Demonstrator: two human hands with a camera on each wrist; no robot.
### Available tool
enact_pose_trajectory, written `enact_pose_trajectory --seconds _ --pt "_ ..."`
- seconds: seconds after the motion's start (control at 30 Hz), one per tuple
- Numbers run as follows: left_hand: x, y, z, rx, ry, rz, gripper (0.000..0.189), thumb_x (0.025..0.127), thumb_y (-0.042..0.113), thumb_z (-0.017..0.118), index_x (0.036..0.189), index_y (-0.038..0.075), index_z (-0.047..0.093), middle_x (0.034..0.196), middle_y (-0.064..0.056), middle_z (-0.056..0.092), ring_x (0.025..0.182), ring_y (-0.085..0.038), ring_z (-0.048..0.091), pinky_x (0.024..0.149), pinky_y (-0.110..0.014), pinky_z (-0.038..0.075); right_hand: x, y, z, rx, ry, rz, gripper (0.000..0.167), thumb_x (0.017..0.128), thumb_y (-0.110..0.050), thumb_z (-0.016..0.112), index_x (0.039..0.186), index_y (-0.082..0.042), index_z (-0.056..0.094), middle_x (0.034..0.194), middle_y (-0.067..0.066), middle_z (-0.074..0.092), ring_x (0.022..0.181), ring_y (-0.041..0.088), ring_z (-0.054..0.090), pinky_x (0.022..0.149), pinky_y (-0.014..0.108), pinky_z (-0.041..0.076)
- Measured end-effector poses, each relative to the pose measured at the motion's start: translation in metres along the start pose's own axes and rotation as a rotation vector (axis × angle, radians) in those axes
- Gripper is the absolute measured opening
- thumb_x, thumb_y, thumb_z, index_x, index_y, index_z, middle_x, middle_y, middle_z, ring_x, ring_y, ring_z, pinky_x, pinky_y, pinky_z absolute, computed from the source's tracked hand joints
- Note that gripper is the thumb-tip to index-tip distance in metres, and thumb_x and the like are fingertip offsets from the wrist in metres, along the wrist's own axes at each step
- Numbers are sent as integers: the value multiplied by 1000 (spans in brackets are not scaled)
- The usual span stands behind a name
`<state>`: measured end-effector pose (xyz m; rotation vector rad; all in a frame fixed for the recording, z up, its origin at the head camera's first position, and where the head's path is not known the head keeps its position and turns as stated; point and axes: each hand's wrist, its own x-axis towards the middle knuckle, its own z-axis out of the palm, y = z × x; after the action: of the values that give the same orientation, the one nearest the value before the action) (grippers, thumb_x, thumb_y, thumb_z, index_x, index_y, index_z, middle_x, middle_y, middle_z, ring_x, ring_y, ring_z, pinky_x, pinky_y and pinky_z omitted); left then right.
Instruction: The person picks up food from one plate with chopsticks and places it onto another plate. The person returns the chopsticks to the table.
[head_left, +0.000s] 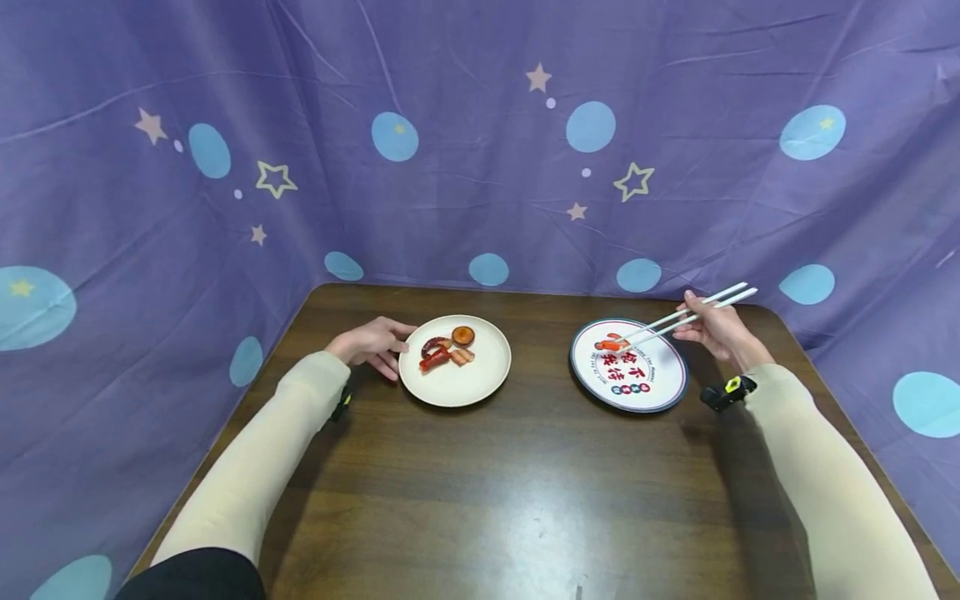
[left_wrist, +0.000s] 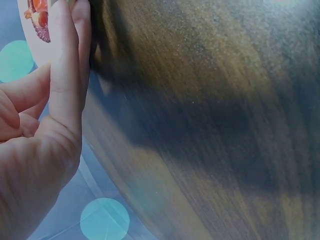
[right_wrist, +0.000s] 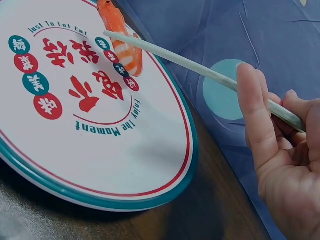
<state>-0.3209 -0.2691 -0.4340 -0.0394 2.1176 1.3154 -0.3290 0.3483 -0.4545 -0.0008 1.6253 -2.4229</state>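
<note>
At the right, my right hand (head_left: pixel 716 327) holds a pair of pale chopsticks (head_left: pixel 693 321). Their tips meet an orange shrimp (right_wrist: pixel 121 42) over the printed plate (head_left: pixel 600 387); whether it is lifted off the plate I cannot tell. Only one chopstick shows clearly in the right wrist view. My left hand (head_left: pixel 373 342) grips the left rim of a cream plate (head_left: pixel 468 390), its thumb and fingers at the edge. On that plate lie a dark octopus tentacle piece (head_left: pixel 432 344), a red meat-like piece (head_left: pixel 435 360), a pale brown strip (head_left: pixel 462 357) and a round brown item (head_left: pixel 462 336).
Both plates stand toward the back of a brown wooden table (head_left: pixel 480 475), with a gap between them. A purple curtain (head_left: pixel 480 200) with stars and blue ovals hangs close behind the table and along its sides. Dark devices (head_left: pixel 723 396) are strapped at the wrists.
</note>
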Motion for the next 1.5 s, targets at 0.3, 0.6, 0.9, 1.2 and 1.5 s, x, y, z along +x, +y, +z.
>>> enact_pose_trajectory --seconds 0.3,0.6,0.9,1.2,1.5 --pt "1 -1 -1 1 -4 2 62 110 -2 47 167 5 26 146 -37 50 74 -32 76 71 -45 70 4 3 6 -2 -13 -6 38 114 -20 49 92 2 71 74 9 70 60 22 74 61 31 68" --pt "0 -1 -1 -2 5 -1 61 110 -1 47 167 6 27 138 -36 56 73 -30 75 71 -45 70 5 1 14 1 -15 -8 38 114 -20 49 91 2 70 74 10 69 60 22 74 61 32 68" --pt "-1 1 -1 6 2 2 61 110 -1 47 167 5 26 141 -36 53 72 -29 75 72 -45 70 10 -2 27 4 -25 -37 36 113 -20 50 92 2 69 74 10 68 59 22 73 60 31 68" --pt "1 1 -3 1 7 8 61 110 -2 47 167 5 27 140 -37 54 68 -28 74 70 -45 70 15 -1 32 19 -9 -16 37 113 -20 50 92 4 69 73 11 68 58 23 73 61 33 68" --pt "2 -1 -2 -6 9 0 61 110 -2 48 167 6 27 140 -37 54 70 -29 75 70 -45 70 20 6 44 8 -12 -23 37 113 -20 50 92 3 69 74 10 67 58 21 73 61 33 68"
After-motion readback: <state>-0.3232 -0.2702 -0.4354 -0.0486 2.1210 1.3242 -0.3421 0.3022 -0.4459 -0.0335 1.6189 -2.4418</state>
